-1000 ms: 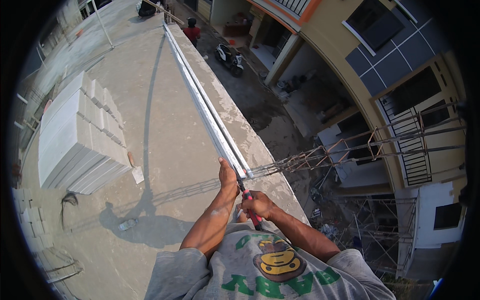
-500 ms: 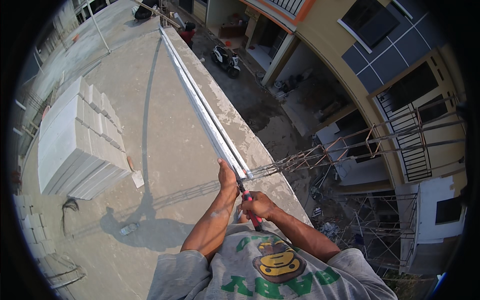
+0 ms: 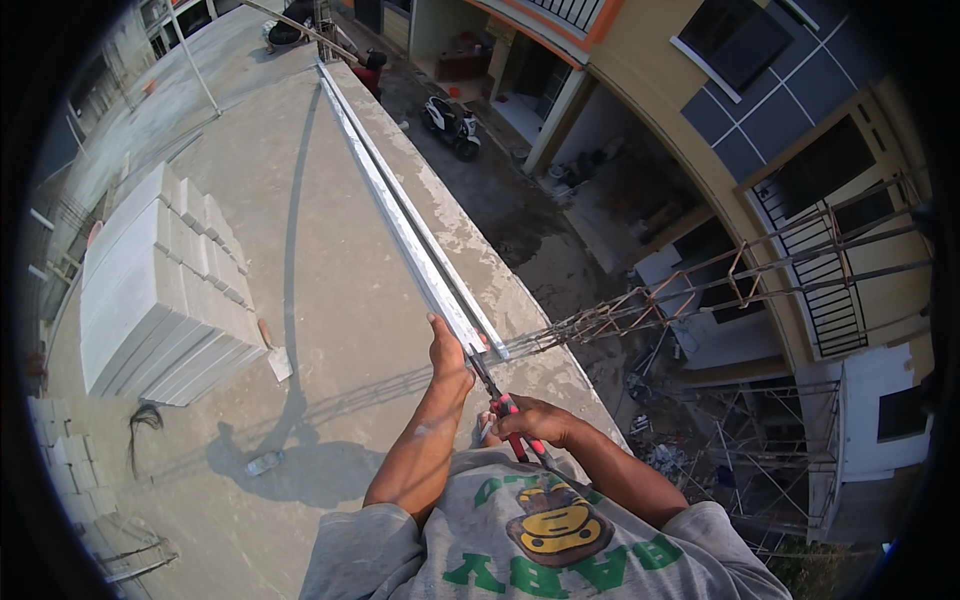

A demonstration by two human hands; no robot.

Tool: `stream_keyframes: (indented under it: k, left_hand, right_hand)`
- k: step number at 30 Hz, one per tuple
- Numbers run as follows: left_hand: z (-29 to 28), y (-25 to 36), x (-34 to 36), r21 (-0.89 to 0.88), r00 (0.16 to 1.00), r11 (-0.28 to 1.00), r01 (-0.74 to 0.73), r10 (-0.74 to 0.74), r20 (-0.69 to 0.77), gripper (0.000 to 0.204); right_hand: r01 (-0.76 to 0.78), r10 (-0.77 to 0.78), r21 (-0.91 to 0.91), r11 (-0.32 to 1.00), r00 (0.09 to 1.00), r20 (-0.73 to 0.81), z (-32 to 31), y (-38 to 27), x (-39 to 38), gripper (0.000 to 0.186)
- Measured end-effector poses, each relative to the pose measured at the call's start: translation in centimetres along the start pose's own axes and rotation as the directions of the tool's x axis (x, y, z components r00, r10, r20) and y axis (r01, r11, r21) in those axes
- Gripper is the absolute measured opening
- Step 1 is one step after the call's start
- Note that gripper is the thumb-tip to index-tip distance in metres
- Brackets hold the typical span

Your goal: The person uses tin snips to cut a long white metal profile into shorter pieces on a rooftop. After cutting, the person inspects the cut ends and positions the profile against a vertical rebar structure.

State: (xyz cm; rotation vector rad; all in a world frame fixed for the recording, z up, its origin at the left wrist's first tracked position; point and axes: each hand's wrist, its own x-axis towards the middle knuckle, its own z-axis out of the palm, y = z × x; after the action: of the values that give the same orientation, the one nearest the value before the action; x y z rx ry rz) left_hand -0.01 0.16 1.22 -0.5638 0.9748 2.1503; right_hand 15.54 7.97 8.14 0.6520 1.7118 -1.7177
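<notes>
My left hand (image 3: 450, 355) grips the near end of a long, silvery metal channel (image 3: 402, 233), thumb along its left side and the other fingers hidden underneath. In my right hand (image 3: 533, 418) is a pair of tin snips (image 3: 486, 378) with red and black handles, which stand spread apart. The dark blades of the snips reach the channel's near end, close to my left hand; how far they bite on the metal is hard to see. Just to the right runs a second long metal channel (image 3: 452, 280), nearly parallel to the first.
The concrete slab's edge (image 3: 530, 306) drops to a lower yard with a parked scooter (image 3: 452, 127). A rebar frame (image 3: 640, 305) juts out from that edge. White blocks (image 3: 165, 290) are stacked at left, with a trowel (image 3: 277, 358) and a plastic bottle (image 3: 264, 463) nearby. People crouch far off.
The handles of the snips have spread wider in my right hand. My left hand and the channel's near end have shifted slightly left.
</notes>
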Motion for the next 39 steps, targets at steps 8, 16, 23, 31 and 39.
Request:
stream_keyframes:
  k: [8, 16, 23, 31, 39]
  left_hand:
    - [0.8, 2.0, -1.6, -0.134, 0.996, 0.99, 0.043, -0.033, 0.082, 0.074]
    - [-1.6, 0.8, 0.7, -0.124, 0.995, 0.992, 0.022, -0.01, 0.102, 0.081]
    - [-1.3, 0.8, 0.2, -0.125, 0.998, 0.991, 0.051, -0.046, 0.04, 0.079]
    - [-1.2, 1.0, -0.9, -0.094, 0.996, 0.995, 0.038, -0.03, 0.086, 0.079]
    - [-1.2, 1.0, -1.1, -0.112, 0.996, 0.992, 0.053, -0.044, 0.082, 0.08]
  right_hand:
    - [0.09, -0.088, 0.225, 0.97, 0.996, -0.018, 0.2, 0.3, -1.7, 0.057]
    - [0.066, -0.078, 0.459, 0.886, 0.997, 0.009, 1.3, -2.0, -1.4, 0.046]
    - [0.049, -0.04, 0.405, 0.913, 0.999, -0.03, 1.2, -2.8, 0.2, 0.029]
    - [0.033, -0.025, 0.382, 0.924, 0.999, -0.027, 1.2, -2.6, 1.2, 0.029]
    - [-0.009, 0.012, 0.346, 0.938, 1.0, -0.007, 0.9, -3.0, 0.9, 0.026]
